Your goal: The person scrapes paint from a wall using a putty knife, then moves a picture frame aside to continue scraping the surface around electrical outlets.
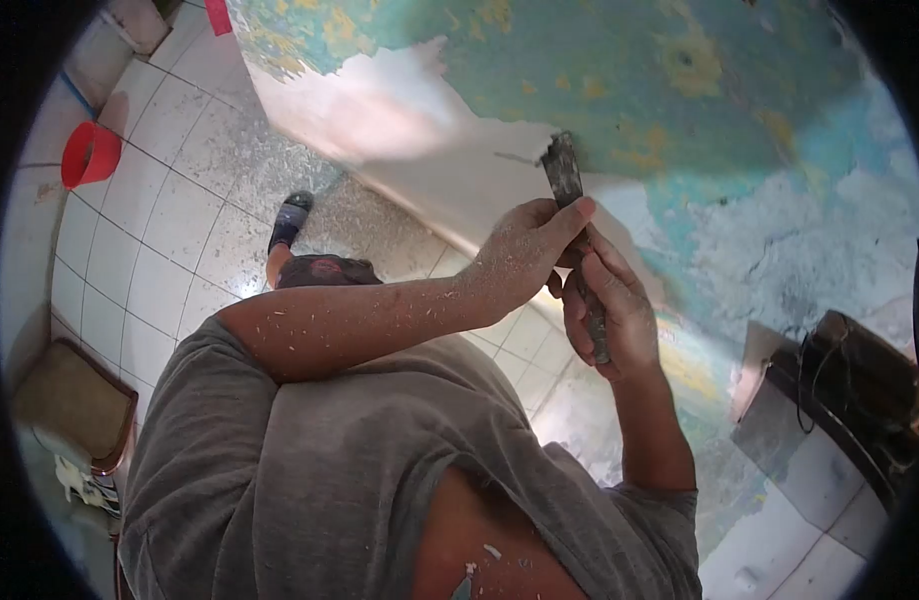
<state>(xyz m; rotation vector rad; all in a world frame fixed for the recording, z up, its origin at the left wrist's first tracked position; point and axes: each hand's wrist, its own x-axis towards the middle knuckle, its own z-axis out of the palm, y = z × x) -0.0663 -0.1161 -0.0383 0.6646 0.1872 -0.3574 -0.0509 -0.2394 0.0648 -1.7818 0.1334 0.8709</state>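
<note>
A scraper (563, 172) with a worn, paint-smeared blade is held against the wall (620, 90), which has green and yellow paint, with pale bare patches. My left hand (530, 245), dusted with flakes, is closed round the upper part of the scraper, just below the blade. Lower down, my right hand (615, 310) is wrapped round the handle, whose end shows below the fingers. The blade's tip lies at the border between the green paint and a whitish patch.
A red bucket (92, 155) stands on the tiled floor (170, 215) at the upper left. A brown-seated chair (75, 400) is at the lower left. Dark objects with a cable (850, 390) are at the right. My shod foot (292, 215) rests on the dusty floor.
</note>
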